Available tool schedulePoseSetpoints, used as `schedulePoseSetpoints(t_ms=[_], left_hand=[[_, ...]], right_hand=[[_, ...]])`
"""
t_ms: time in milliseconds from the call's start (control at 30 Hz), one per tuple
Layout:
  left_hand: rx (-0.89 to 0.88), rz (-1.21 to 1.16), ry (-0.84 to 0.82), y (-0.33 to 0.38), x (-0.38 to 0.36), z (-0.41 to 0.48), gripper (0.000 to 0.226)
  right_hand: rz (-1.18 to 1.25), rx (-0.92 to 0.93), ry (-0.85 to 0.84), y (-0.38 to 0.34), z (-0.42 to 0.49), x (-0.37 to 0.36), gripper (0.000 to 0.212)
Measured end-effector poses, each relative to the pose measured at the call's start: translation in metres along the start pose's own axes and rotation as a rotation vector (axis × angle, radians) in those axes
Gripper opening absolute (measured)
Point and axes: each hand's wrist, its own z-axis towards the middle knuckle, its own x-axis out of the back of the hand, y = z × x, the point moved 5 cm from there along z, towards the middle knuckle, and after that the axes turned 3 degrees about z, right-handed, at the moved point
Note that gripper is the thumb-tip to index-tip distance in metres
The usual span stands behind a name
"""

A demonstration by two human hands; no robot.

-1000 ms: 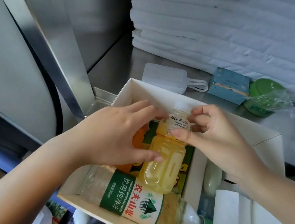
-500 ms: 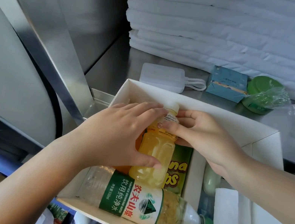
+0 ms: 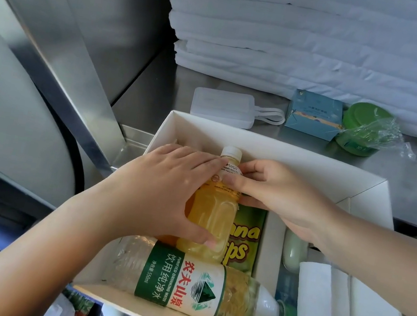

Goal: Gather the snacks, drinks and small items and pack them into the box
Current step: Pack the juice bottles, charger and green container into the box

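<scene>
Juice bottle (image 3: 210,214), ribbed clear plastic, both hands

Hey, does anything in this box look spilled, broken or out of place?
Nothing spilled or damaged. Both hands, left and right, hold the juice bottle lying on the snack packets, its base against the crosswise water bottle.

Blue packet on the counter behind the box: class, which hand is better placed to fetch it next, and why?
Probably the right hand. The blue packet lies beyond the box on the right; the left hand would cross the juice bottle.
</scene>
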Motion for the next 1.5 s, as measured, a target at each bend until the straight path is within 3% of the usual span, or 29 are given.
schedulePoseSetpoints(t_ms=[167, 500, 567, 733, 833, 1000, 1067, 1133, 1200, 1267, 1367, 1500], left_hand=[[-0.020, 0.022, -0.019, 0.000, -0.006, 0.003, 0.113], [-0.017, -0.039, -0.019, -0.003, -0.012, 0.005, 0.111], [0.019, -0.116, -0.002, -0.007, -0.011, 0.004, 0.108], [0.107, -0.264, 0.031, -0.011, -0.008, 0.010, 0.097], [0.106, -0.389, 0.057, -0.009, -0.004, 0.011, 0.094], [0.104, -0.701, 0.257, -0.016, 0.013, 0.004, 0.085], [0.117, -0.810, 0.339, -0.019, 0.018, 0.000, 0.083], [0.119, -0.871, 0.401, -0.023, 0.023, -0.003, 0.078], [0.120, -0.892, 0.435, -0.026, 0.027, -0.005, 0.074], [0.131, -0.915, 0.455, -0.029, 0.029, -0.005, 0.070], [0.149, -0.953, 0.468, -0.031, 0.028, -0.004, 0.069], [0.150, -0.986, 0.488, -0.031, 0.024, -0.002, 0.075]], right_hand=[[-0.037, -0.045, -0.005, 0.003, 0.003, -0.001, 0.034], [-0.083, -0.038, 0.022, 0.006, 0.004, 0.001, 0.026], [-0.090, -0.011, 0.063, 0.002, 0.000, 0.004, 0.032], [-0.173, 0.214, 0.084, -0.021, -0.021, 0.009, 0.071], [-0.195, 0.299, 0.100, -0.032, -0.030, 0.012, 0.078], [-0.273, 0.442, 0.003, -0.071, -0.031, 0.026, 0.057], [-0.315, 0.539, 0.110, -0.087, -0.025, 0.051, 0.035], [-0.580, 0.594, 0.315, -0.095, -0.012, 0.083, 0.020], [-0.894, 0.473, 0.400, -0.089, 0.009, 0.112, 0.029], [-1.126, 0.240, 0.362, -0.072, 0.033, 0.135, 0.040], [-1.235, 0.092, 0.270, -0.053, 0.049, 0.144, 0.042], [-1.329, 0.035, 0.175, -0.034, 0.051, 0.137, 0.066]])
